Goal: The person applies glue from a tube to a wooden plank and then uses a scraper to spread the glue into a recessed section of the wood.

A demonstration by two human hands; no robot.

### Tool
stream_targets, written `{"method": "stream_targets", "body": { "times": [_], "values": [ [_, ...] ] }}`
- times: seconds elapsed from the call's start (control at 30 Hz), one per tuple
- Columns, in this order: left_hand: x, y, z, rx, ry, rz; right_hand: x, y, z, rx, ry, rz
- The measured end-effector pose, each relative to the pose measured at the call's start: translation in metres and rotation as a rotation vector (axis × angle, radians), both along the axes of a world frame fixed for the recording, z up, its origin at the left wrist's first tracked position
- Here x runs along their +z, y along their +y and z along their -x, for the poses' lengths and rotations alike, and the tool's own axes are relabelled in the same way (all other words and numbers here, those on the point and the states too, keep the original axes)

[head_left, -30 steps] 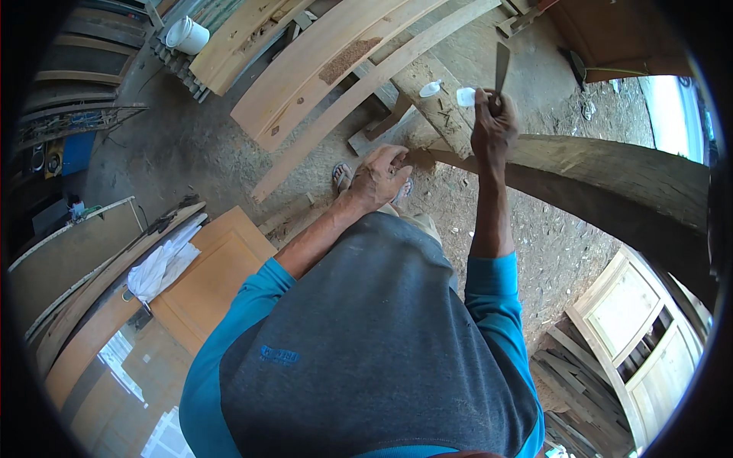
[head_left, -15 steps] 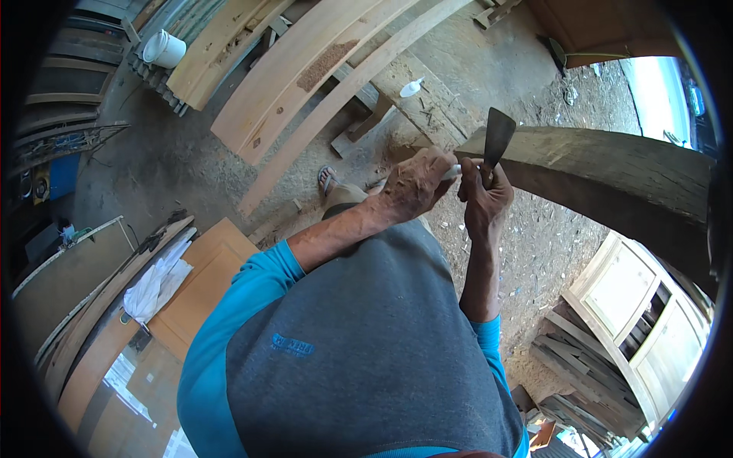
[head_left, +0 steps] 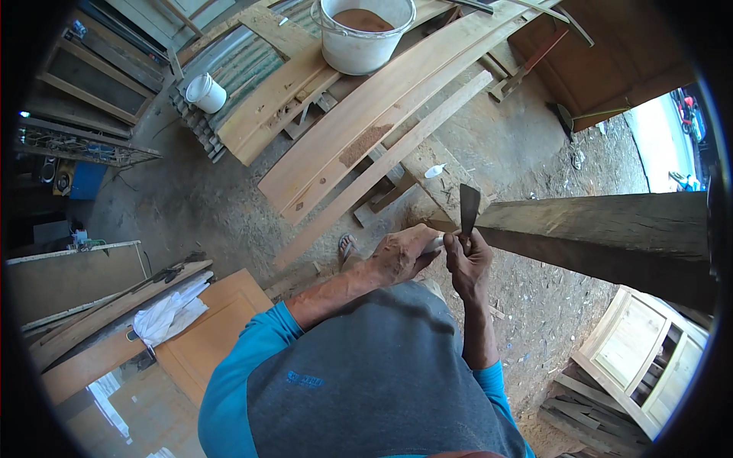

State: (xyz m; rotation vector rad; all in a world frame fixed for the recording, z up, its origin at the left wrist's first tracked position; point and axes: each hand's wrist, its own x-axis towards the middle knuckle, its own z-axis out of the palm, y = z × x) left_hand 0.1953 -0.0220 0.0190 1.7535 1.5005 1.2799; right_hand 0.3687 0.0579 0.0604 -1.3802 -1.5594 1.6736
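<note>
My left hand [head_left: 403,253] is closed around a small white tube-shaped thing [head_left: 436,243], most of it hidden by the fingers. Close beside it, my right hand [head_left: 470,265] grips a putty knife [head_left: 469,208], its dark, flared blade pointing up and away from me. The right thumb is next to the exposed end of the white thing; whether it touches cannot be made out. Both hands are held together in front of my body, near the end of a thick wooden beam [head_left: 595,225].
Beyond my hands lie a long wooden panel [head_left: 336,153] with reddish-brown filler and a narrow strip [head_left: 382,172]. A white bottle [head_left: 434,171] lies on a low bench. Further off stand a large bucket [head_left: 355,47] and a small bucket [head_left: 206,94]. Door panels [head_left: 626,343] lean at right.
The view has tilted up, so the scene sits lower and the large bucket has come into sight. Both hands stay close together, still holding the white thing and the putty knife.
</note>
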Motion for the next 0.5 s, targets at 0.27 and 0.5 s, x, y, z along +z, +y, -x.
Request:
{"method": "stream_targets", "body": {
  "times": [0.27,0.5],
  "values": [
    [0.015,-0.015,0.009,-0.035,-0.040,0.136,-0.003,-0.008,0.007,0.073,-0.016,-0.063],
    [0.026,-0.011,0.028,-0.401,-0.428,0.371,0.024,-0.019,0.005,0.082,0.211,-0.203]
  ]
}}
